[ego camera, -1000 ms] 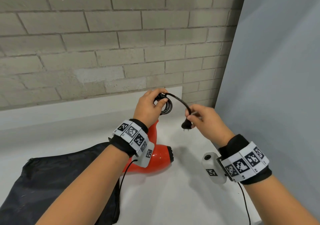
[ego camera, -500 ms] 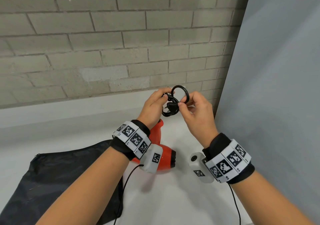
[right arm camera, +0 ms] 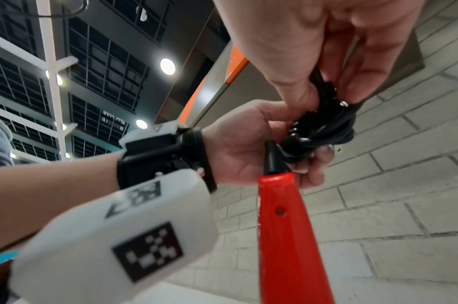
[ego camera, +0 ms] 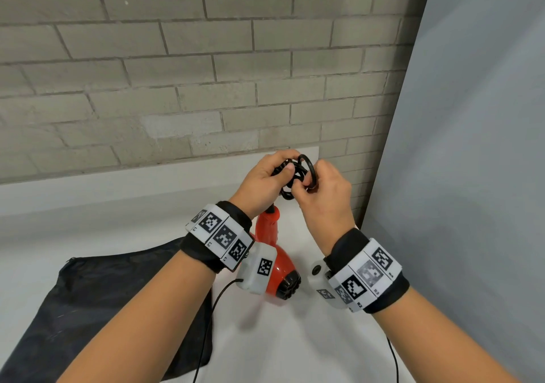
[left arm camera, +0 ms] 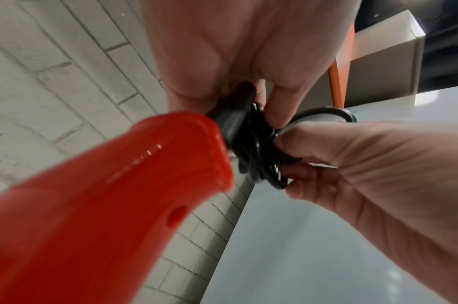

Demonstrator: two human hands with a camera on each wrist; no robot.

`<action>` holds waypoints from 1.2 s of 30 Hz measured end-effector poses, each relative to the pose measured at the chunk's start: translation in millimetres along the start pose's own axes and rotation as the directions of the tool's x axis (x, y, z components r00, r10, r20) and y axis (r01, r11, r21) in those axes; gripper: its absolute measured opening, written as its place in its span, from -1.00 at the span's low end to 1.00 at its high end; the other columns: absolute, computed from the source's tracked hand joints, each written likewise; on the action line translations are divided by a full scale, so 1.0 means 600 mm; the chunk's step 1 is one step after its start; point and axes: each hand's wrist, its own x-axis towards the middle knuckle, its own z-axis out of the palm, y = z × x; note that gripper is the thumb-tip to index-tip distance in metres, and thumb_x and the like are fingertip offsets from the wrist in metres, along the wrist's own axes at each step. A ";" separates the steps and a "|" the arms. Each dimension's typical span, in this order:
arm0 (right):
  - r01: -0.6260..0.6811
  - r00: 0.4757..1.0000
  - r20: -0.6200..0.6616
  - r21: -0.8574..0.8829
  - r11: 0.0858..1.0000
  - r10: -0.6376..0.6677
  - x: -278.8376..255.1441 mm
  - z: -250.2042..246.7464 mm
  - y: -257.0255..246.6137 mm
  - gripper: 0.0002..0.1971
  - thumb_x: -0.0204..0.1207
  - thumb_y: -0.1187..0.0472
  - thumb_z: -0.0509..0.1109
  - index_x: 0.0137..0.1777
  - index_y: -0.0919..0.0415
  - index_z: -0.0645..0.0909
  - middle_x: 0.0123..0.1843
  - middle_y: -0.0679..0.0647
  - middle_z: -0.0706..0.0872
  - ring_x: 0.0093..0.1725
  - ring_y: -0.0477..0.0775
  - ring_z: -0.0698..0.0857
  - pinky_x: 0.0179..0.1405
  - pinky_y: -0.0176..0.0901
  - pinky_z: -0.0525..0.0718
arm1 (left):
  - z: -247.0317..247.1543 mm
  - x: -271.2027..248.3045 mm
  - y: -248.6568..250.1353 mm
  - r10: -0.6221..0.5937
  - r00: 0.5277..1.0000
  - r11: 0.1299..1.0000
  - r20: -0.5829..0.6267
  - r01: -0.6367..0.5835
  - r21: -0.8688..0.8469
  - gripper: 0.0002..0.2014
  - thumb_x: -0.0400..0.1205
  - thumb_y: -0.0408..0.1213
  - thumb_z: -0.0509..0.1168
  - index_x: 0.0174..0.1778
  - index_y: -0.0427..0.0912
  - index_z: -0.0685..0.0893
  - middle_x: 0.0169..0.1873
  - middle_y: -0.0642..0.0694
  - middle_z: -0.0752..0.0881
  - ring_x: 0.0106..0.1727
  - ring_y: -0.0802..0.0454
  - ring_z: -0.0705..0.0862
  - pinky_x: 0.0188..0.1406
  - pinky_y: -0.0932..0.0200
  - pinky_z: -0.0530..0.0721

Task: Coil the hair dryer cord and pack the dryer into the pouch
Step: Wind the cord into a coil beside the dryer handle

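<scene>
Item 1: my left hand [ego camera: 259, 183], raised above the white table [ego camera: 295, 347], fingers curled round the coiled black cord [ego camera: 290, 180]; the thumb lies over the bundle.

Item 2: my right hand [ego camera: 323, 195], just beside the left and touching it, fingertips [right arm camera: 352, 90] pinching the same cord where 1 loop [ego camera: 308, 169] stands up clear of the bundle. The plug is hidden among the turns; I cannot tell where it sits.

Item 3: red hair dryer [ego camera: 275, 253], its handle pointing up toward the coil; in the left wrist view the handle end [left arm camera: 170, 164] meets the black strain relief right under my fingers. I cannot tell whether the body rests on the table.

Item 4: black pouch [ego camera: 97, 300], flat on the table to the left, beside the dryer, under my left forearm.

Item 5: grey brick wall [ego camera: 177, 73] behind.
</scene>
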 end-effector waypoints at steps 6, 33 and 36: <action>0.031 0.998 -0.044 -0.052 0.998 -0.033 -0.001 0.026 0.017 -0.78 0.45 0.32 0.36 -0.16 0.15 0.32 -0.20 0.03 0.42 -0.19 0.03 0.42 -0.28 -0.24 0.39 | 0.006 -0.004 0.007 0.088 0.996 0.976 0.032 -0.092 0.195 -0.74 0.63 -0.39 0.14 0.05 0.08 0.60 0.12 -0.15 0.47 0.09 0.28 0.46 0.26 0.46 0.42; -0.135 0.898 0.414 -0.067 0.989 0.151 0.011 -0.038 0.120 -0.77 0.60 0.20 0.22 -0.21 0.18 0.66 -0.55 -0.08 0.43 -0.59 -0.17 0.42 -0.54 -0.42 0.33 | -0.006 -0.010 -0.008 -0.044 0.997 0.992 0.062 0.051 -0.114 -0.81 0.65 -0.37 0.16 -0.14 -0.07 0.65 -0.31 0.01 0.57 -0.56 0.24 0.47 -0.49 0.44 0.44; -0.124 0.947 0.275 -0.158 0.980 0.164 0.033 -0.052 0.102 -0.78 0.59 0.14 0.24 -0.17 0.17 0.69 -0.49 -0.03 0.54 -0.49 -0.08 0.46 -0.44 -0.18 0.42 | 0.001 -0.009 -0.005 0.025 0.999 0.998 0.029 -0.023 -0.055 -0.90 0.57 -0.33 0.29 -0.19 -0.03 0.65 -0.28 0.07 0.63 -0.45 0.32 0.56 -0.35 0.49 0.52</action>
